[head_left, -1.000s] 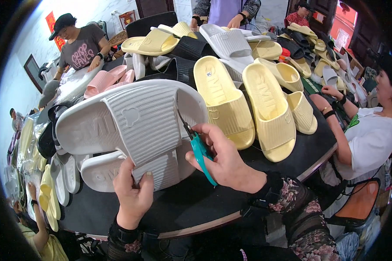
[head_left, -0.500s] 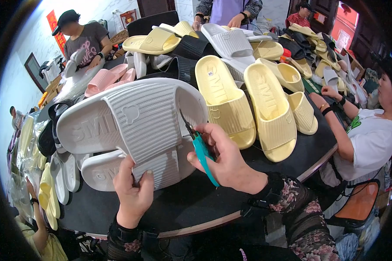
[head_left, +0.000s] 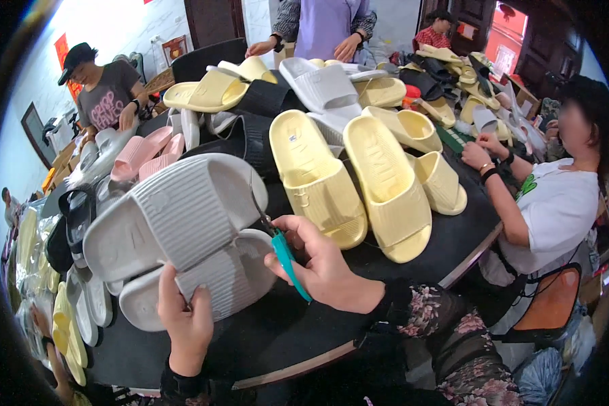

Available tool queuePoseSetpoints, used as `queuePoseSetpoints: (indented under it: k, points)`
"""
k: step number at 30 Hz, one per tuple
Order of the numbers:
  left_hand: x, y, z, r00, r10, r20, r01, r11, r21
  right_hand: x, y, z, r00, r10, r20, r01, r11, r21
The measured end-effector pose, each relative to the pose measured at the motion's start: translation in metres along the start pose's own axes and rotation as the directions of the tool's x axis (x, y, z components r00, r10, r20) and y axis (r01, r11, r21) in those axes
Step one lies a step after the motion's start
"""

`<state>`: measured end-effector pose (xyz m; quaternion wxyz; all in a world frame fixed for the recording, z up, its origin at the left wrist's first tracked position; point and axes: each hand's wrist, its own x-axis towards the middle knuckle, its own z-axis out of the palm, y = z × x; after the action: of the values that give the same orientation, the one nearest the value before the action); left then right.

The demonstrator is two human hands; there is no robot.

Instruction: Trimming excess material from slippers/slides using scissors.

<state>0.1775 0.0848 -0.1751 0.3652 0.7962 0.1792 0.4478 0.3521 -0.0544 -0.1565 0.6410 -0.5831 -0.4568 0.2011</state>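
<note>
My left hand [head_left: 188,325] grips the strap of the lower grey slide sandal [head_left: 227,284], thumb and forefinger pinching its edge. Above it lies the matching upper grey slide [head_left: 179,206], ribbed across the strap and overlapping the lower one. My right hand [head_left: 335,271] is closed around small scissors [head_left: 288,266] with teal handles. Their thin dark blades point up, close to the right end of the upper slide; I cannot tell whether they touch it. Just to the right, two yellow slides [head_left: 318,189] stand with their toes toward me.
A pile of yellow, black, grey and pink slides covers the far side of the black table [head_left: 277,352]. Pink slides [head_left: 137,154] lie at the left. A co-worker in a white shirt [head_left: 555,196] sits at the right; others work beyond the table. An orange-seated chair [head_left: 545,304] stands lower right.
The grey slides have moved down and away from my head, with the upper one tilting. The scissors and both hands have shifted left and slightly down in the picture; the whole view has moved too.
</note>
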Motion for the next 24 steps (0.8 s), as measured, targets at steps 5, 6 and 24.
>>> queuePoseSetpoints:
  k: [5, 6, 24]
  points:
    - [0.013, 0.007, -0.003, 0.985, -0.171, -0.022, 0.161, 0.960, -0.230, 0.000, 0.011, -0.002, 1.000, -0.002, -0.005, 0.002, 0.998, 0.057]
    - [0.015, 0.008, -0.002, 0.982, -0.180, -0.048, 0.164, 0.956, -0.245, 0.000, 0.011, -0.004, 1.000, 0.019, -0.001, -0.019, 0.998, 0.064]
    - [0.021, 0.012, -0.009, 0.952, -0.263, 0.160, 0.305, 0.873, -0.382, 0.015, 0.027, -0.009, 0.991, 0.020, -0.136, -0.015, 0.999, 0.034]
